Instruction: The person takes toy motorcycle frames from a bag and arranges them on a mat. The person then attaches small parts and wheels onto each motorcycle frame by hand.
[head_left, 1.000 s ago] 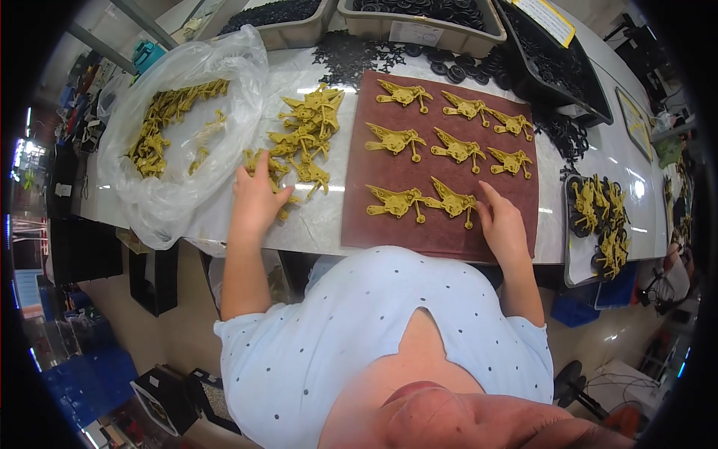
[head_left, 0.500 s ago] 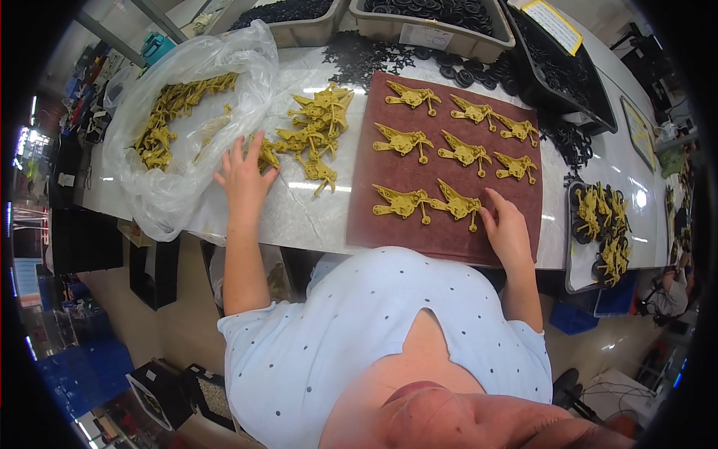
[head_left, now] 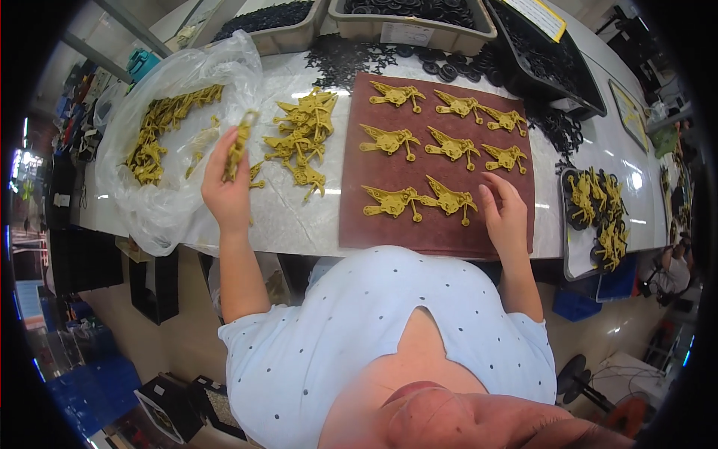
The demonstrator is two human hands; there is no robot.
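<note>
My left hand (head_left: 226,185) is closed on a yellow-green moulded plastic part (head_left: 238,148), held up beside the bag and partly blurred. Just right of it lies a loose pile of similar yellow-green parts (head_left: 303,135) on the white tabletop. A clear plastic bag (head_left: 131,213) to its left holds more of them. On the dark red mat (head_left: 441,236), several of the same parts (head_left: 389,141) are spread in rough rows. My right hand (head_left: 507,213), open and with nothing in it, rests at the mat's lower right, fingers loosely curved.
Grey bins (head_left: 411,34) and a black bin (head_left: 553,63) of black parts stand along the far side. Loose black parts (head_left: 348,60) lie before them. At the right, a tray (head_left: 572,258) carries yellow-green parts with black pieces. Another person (head_left: 668,273) is at the far right.
My left hand has lifted a yellow-green part from beside the pile and drawn it left. My right hand stays near the mat's lower right. The whole view has shifted slightly.
</note>
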